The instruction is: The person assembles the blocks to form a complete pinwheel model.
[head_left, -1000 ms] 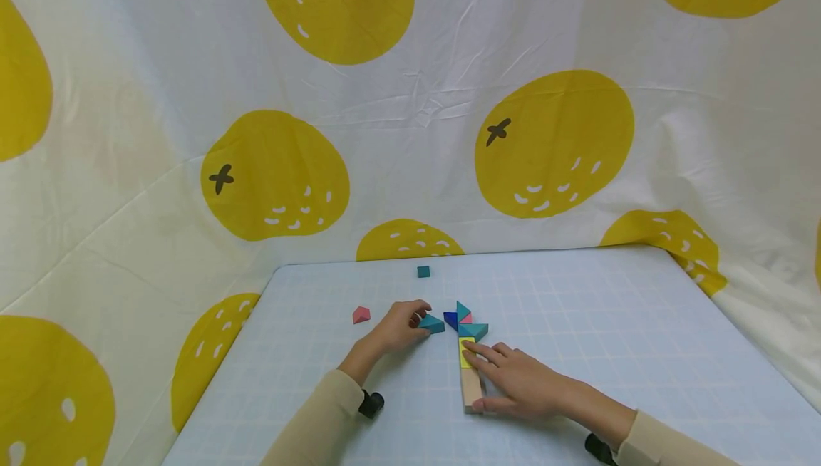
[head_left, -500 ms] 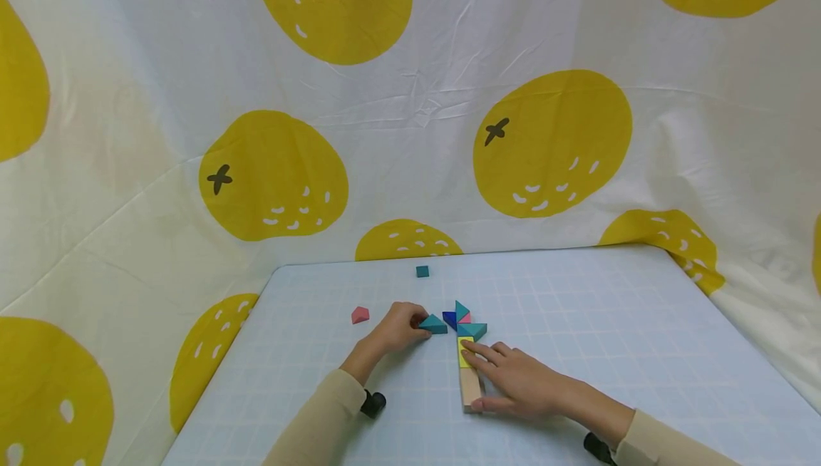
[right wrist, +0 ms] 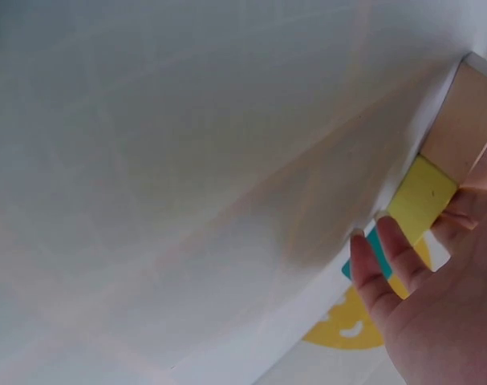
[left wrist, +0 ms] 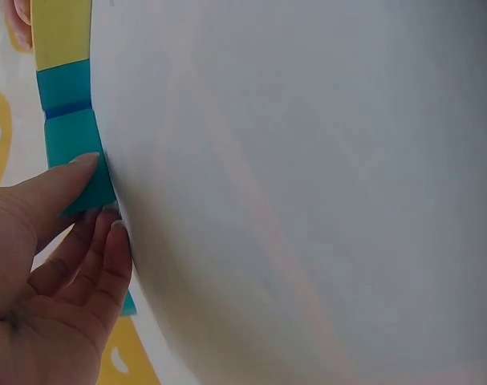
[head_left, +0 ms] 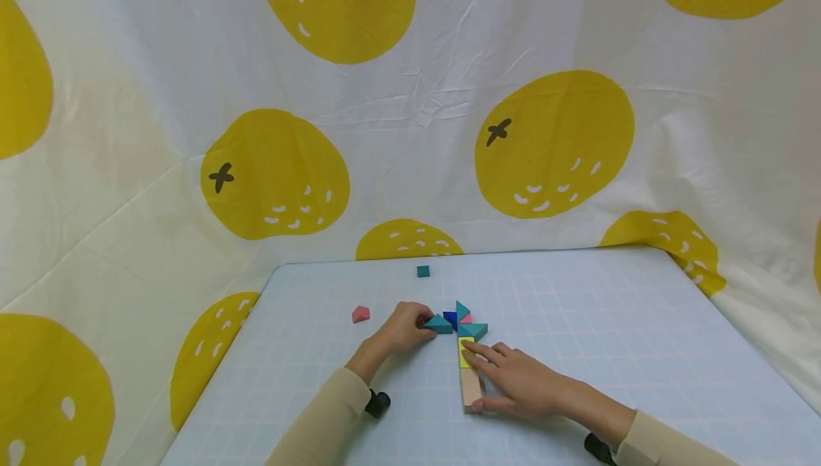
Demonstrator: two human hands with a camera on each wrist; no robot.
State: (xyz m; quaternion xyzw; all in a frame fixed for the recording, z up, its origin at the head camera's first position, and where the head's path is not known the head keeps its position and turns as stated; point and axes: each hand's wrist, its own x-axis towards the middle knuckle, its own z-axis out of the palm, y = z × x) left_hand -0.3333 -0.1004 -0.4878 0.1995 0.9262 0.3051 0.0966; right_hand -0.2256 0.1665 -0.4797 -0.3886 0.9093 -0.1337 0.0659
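In the head view my left hand (head_left: 403, 328) pinches a teal triangular block (head_left: 439, 324) at its left side, close to a flat row of blocks. Seen from the left wrist, the thumb lies along that teal block (left wrist: 73, 140). The row has a dark blue triangle (head_left: 450, 318), an upper teal triangle (head_left: 462, 311), a small pink piece (head_left: 466, 319) and a right-hand teal triangle (head_left: 476, 329). Below them are a yellow block (head_left: 464, 359) and a plain wooden block (head_left: 470, 389). My right hand (head_left: 529, 382) rests fingertips on the yellow block, thumb at the wooden block's near end.
A pink block (head_left: 360, 314) lies left of my left hand, and a dark teal block (head_left: 423, 271) sits near the table's back edge. The table (head_left: 609, 323) has a pale checked cover. Behind it hangs a white cloth (head_left: 410, 167) with yellow fruit prints.
My left hand has slid right with the teal triangular block, bringing it up close to the dark blue triangle. The right hand and the row have stayed in place.
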